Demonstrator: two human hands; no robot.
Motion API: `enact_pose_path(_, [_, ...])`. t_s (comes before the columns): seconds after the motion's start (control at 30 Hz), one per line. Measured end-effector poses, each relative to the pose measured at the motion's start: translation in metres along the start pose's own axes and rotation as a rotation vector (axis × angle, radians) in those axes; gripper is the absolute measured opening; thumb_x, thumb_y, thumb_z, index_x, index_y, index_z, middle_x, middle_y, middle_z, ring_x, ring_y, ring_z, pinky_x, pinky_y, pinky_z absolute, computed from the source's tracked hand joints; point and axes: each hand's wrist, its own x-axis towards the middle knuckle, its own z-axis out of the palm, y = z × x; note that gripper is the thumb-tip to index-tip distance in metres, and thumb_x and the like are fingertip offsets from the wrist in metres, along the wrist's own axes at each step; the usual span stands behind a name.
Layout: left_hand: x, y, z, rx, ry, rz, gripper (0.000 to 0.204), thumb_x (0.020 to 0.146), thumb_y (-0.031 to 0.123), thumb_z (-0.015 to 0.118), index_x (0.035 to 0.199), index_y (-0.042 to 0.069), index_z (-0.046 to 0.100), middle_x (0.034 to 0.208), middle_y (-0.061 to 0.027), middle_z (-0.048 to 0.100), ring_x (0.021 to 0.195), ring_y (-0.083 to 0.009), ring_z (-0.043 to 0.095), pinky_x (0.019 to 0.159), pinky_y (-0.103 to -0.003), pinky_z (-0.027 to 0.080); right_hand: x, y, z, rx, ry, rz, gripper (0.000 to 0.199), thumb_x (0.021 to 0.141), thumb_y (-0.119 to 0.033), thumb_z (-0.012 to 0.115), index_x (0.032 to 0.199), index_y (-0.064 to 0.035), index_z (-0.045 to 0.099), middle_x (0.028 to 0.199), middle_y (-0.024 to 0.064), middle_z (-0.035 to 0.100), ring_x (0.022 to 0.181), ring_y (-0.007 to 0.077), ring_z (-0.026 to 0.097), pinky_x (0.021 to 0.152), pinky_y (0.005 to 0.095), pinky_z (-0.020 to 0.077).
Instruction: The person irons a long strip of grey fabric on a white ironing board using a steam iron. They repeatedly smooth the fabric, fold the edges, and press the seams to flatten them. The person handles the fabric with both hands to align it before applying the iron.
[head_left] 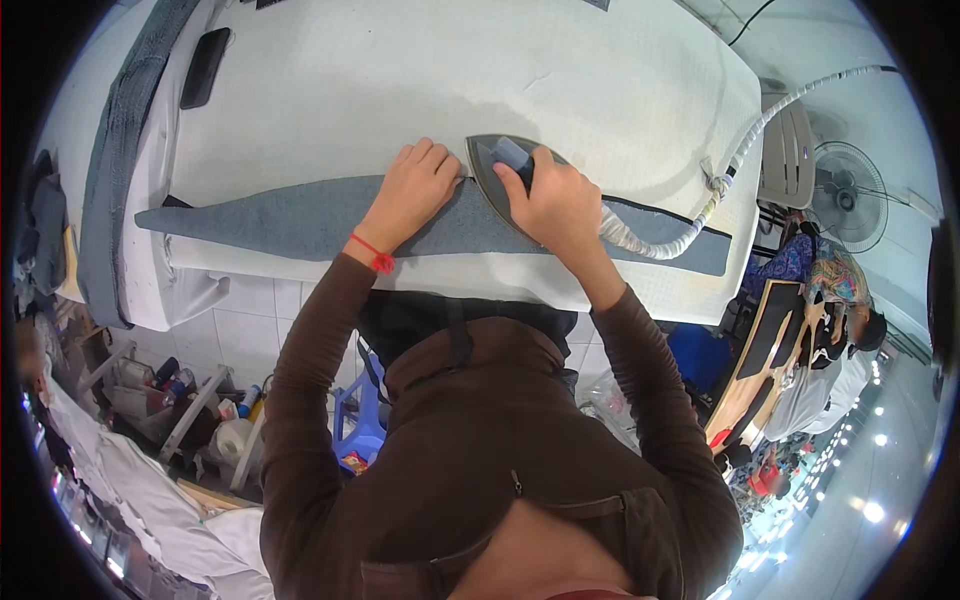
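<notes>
Closest to my camera is the brown zip-up top (pixel 470 410) of the wearer, its sleeves reaching forward to both bare hands. Low on the left, a blue plastic stool (pixel 362 425) shows beneath the table's near edge. The left hand (pixel 415 185), with a red wristband (pixel 372 256) behind it, lies on a long piece of grey-blue fabric (pixel 300 222). Its fingers are curled together at the fabric's far edge (from up here I can't tell whether they pinch the cloth or only press on it). Just beside it, I see the right hand (pixel 555 205) wrapped firmly around the handle of an iron (pixel 490 195). The iron sits across the fabric, its pointed tip reaching past the far edge. The fabric stretches sideways along the near part of a white-covered table (pixel 350 100), showing on both sides of the iron. A wrapped hose (pixel 665 248) loops from behind the right hand and climbs toward the upper right. Farther over the table, I make out a dark phone (pixel 205 68) at upper left. Beyond the table's right end stand a beige chair (pixel 788 155) and a round fan (pixel 848 195).
</notes>
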Motion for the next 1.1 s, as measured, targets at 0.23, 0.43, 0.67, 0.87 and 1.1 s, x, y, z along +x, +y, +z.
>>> enact_pose_path(0.23, [0.003, -0.022, -0.025, -0.033, 0.003, -0.023, 0.022, 0.091, 0.011, 0.084, 0.106, 0.007, 0.069, 0.105, -0.0076, 0.065, 0.106, -0.0296, 0.063, 0.091, -0.044, 0.05, 0.014, -0.01, 0.008, 0.034, 0.163, -0.091, 0.055, 0.103, -0.056, 0.076, 0.088, -0.0036, 0.067, 0.059, 0.0172, 0.067, 0.052, 0.0392, 0.071, 0.049, 0.0496, 0.0561])
enact_pose_path(0.43, [-0.009, -0.019, -0.036, 0.0, -0.088, -0.024, 0.023, 0.09, 0.01, 0.083, 0.106, 0.006, 0.068, 0.107, -0.0082, 0.064, 0.107, -0.0293, 0.063, 0.092, -0.044, 0.05, 0.0, -0.015, -0.001, 0.026, 0.06, -0.07, 0.054, 0.103, -0.056, 0.077, 0.092, -0.0036, 0.069, 0.061, 0.0186, 0.069, 0.054, 0.041, 0.072, 0.051, 0.0499, 0.057])
enact_pose_path(0.67, [-0.014, -0.011, -0.029, 0.0, 0.013, 0.034, 0.023, 0.087, 0.008, 0.083, 0.105, 0.006, 0.067, 0.105, -0.0076, 0.062, 0.104, -0.029, 0.062, 0.089, -0.042, 0.051, -0.004, -0.017, -0.003, 0.032, 0.108, -0.131, 0.054, 0.102, -0.055, 0.078, 0.087, -0.0046, 0.067, 0.058, 0.0166, 0.067, 0.051, 0.0382, 0.071, 0.049, 0.0494, 0.0563])
enact_pose_path(0.87, [-0.017, -0.004, -0.027, -0.001, 0.058, 0.027, 0.023, 0.089, 0.007, 0.083, 0.106, 0.006, 0.067, 0.105, -0.007, 0.063, 0.101, -0.0287, 0.063, 0.088, -0.042, 0.051, 0.007, -0.029, -0.01, -0.02, 0.02, -0.055, 0.058, 0.102, -0.06, 0.075, 0.093, -0.0028, 0.071, 0.066, 0.0195, 0.072, 0.059, 0.0409, 0.075, 0.055, 0.0514, 0.0593])
enact_pose_path(1.1, [-0.02, -0.01, -0.034, -0.068, 0.01, -0.025, 0.023, 0.092, 0.009, 0.082, 0.113, 0.009, 0.072, 0.108, -0.0048, 0.066, 0.105, -0.0273, 0.063, 0.091, -0.043, 0.052, 0.019, 0.005, -0.026, 0.058, -0.106, 0.169, 0.062, 0.105, -0.061, 0.071, 0.114, 0.0008, 0.078, 0.085, 0.0274, 0.079, 0.083, 0.0493, 0.08, 0.074, 0.0558, 0.0626])
